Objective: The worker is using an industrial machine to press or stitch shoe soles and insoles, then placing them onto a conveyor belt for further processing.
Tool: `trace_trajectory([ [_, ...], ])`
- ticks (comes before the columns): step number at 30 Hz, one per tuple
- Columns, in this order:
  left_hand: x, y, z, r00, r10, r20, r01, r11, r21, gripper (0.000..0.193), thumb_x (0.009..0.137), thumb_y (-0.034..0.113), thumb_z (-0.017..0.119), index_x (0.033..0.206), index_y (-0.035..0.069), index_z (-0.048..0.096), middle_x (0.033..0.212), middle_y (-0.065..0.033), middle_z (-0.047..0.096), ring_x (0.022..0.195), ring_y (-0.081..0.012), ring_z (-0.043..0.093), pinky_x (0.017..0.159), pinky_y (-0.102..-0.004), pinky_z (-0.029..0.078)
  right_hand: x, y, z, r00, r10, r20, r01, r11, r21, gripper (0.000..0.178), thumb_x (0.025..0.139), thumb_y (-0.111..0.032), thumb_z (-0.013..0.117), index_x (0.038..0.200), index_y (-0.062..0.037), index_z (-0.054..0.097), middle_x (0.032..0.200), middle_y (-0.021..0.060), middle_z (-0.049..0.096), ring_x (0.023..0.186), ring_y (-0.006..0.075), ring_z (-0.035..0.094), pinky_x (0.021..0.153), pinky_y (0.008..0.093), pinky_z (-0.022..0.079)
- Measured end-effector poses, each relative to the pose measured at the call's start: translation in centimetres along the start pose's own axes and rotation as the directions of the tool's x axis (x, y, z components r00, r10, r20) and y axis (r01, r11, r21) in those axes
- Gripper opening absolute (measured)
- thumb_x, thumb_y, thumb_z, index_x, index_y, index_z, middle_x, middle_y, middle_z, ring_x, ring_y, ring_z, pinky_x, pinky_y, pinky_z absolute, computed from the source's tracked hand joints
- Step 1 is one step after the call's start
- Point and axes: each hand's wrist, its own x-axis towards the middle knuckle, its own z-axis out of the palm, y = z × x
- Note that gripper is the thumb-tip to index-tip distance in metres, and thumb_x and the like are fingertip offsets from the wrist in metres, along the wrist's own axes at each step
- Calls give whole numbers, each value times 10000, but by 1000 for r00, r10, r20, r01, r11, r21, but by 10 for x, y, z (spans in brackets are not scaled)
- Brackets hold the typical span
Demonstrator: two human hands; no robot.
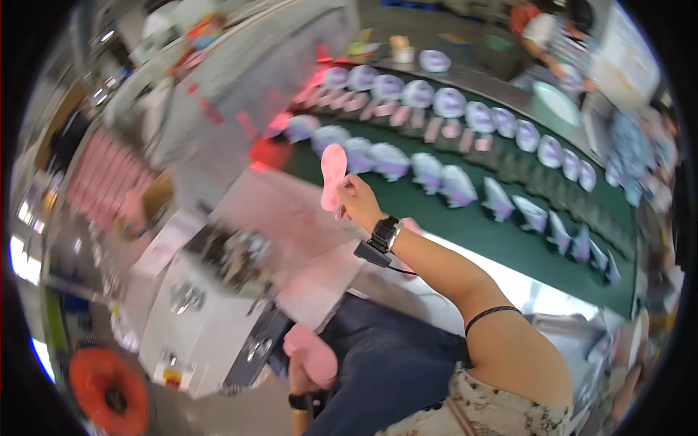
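My right hand (359, 204) is raised near the edge of a green conveyor belt (407, 195). Its fingers pinch the lower side of a pink shoe insole (334, 171), which stands nearly upright with small marks on its face. Down by my lap, my left hand (299, 375) is closed around a larger pink insole (313, 354); whether this is one piece or a stack, I cannot tell. White-and-purple shoe pieces (425, 173) lie in rows on the belt just beyond my right hand. Some small pink insoles (404, 115) rest beside the farther row.
A grey machine housing (240, 91) with a red-glowing opening (273, 149) covers the belt's left end. A white machine (200, 320) stands left of my lap, by a pink-stained surface (291, 240). Across the belt, a person (560, 43) sits near a pale round basin (556, 104).
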Motion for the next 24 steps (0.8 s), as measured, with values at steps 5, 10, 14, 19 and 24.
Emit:
trace_trajectory([
  [5,9,-7,88,986,165,23,-167,981,101,349,831,232,534,1130,52,518,992,-90,622,911,-256,620,811,-374,504,-21,22,-246,891,-96,-443,-13,972,-236,251,815,-123,554,1037,-56,459,725,96,605,550,164,619,434,290,492],
  [10,20,-12,114,994,104,15,-105,985,135,358,850,254,522,1147,54,514,1031,-100,620,938,-261,617,827,-380,502,-34,50,-425,589,-193,-785,-392,781,-486,233,788,-179,611,980,-48,605,874,196,665,731,315,681,651,407,535],
  [14,23,-18,118,996,67,60,-72,992,99,351,860,249,508,1154,57,502,1042,-103,609,945,-273,611,828,-392,498,-17,74,-490,498,-196,-845,-499,732,-464,270,753,-196,621,975,-45,641,933,183,668,923,355,634,827,424,489],
  [19,24,-23,126,994,85,64,-92,989,116,355,852,219,517,1160,43,501,1024,-113,616,931,-278,617,813,-398,506,19,90,-468,438,-524,-730,-206,732,-649,393,676,-75,624,1057,19,619,1015,189,650,988,327,625,894,372,475],
  [24,22,-24,103,996,84,15,-85,981,172,365,852,187,516,1175,19,489,1024,-128,618,919,-296,617,785,-415,514,4,47,-235,894,-343,-288,212,890,-403,120,870,-90,558,978,-44,580,811,31,603,723,133,582,636,279,463],
])
